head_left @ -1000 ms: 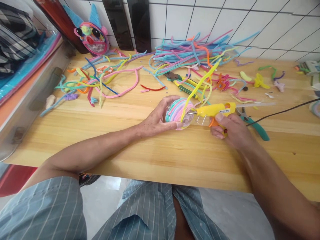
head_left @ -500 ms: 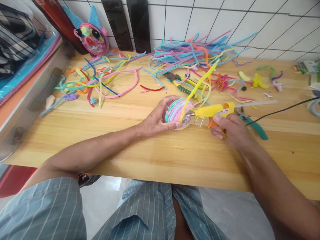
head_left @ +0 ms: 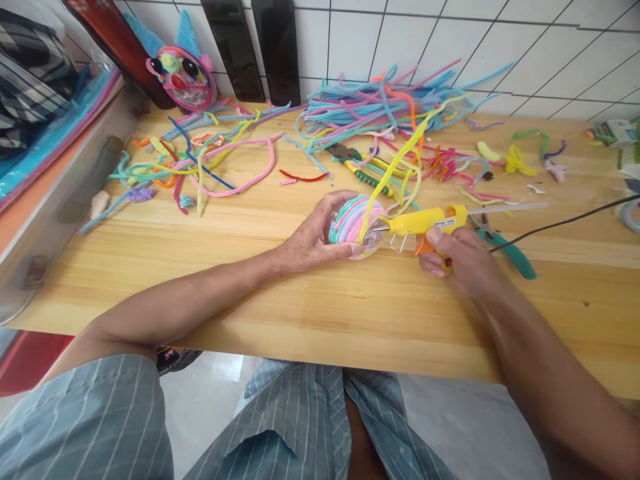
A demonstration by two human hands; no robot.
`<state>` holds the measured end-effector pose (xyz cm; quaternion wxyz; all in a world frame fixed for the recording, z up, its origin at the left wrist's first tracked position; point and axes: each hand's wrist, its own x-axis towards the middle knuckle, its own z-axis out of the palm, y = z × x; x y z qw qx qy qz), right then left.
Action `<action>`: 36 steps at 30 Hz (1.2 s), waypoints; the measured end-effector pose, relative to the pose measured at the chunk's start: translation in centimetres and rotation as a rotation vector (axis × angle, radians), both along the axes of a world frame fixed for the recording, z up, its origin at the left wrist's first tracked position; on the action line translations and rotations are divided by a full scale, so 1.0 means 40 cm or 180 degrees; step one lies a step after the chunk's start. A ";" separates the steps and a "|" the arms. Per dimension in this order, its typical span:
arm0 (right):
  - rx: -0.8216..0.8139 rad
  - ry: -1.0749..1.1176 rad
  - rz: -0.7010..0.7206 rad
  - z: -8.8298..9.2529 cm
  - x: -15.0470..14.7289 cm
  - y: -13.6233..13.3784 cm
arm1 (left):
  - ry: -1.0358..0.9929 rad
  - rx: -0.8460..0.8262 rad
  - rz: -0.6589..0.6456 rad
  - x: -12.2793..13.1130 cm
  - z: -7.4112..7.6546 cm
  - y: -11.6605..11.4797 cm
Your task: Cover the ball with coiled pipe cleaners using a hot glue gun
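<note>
My left hand (head_left: pixel 313 239) is wrapped around a small round object wound with pastel pipe cleaners (head_left: pixel 353 223), held just above the wooden table (head_left: pixel 320 307). A long yellow pipe cleaner (head_left: pixel 400 160) rises from it toward the back right. My right hand (head_left: pixel 453 257) grips a yellow hot glue gun (head_left: pixel 433 221) with an orange trigger. Its metal nozzle touches the right side of the wound object. A black cord (head_left: pixel 565 221) runs from the gun off to the right.
Loose pipe cleaners (head_left: pixel 370 107) lie heaped at the back, more (head_left: pixel 200 163) at the left. Green-handled pliers (head_left: pixel 505 250) lie behind my right hand, another pair (head_left: pixel 363 172) further back. A pipe-cleaner face (head_left: pixel 181 67) leans on the tiled wall.
The glue gun's nozzle has slid slightly left against the wound object. The free yellow pipe cleaner end has swung a little. Both hands stay nearly where they were.
</note>
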<state>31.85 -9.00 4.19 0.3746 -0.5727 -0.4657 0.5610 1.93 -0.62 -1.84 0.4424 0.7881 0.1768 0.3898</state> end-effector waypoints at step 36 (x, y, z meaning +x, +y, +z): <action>-0.0065 0.0102 -0.0041 0.008 -0.006 0.003 | -0.0038 -0.0067 0.0028 -0.002 -0.002 -0.004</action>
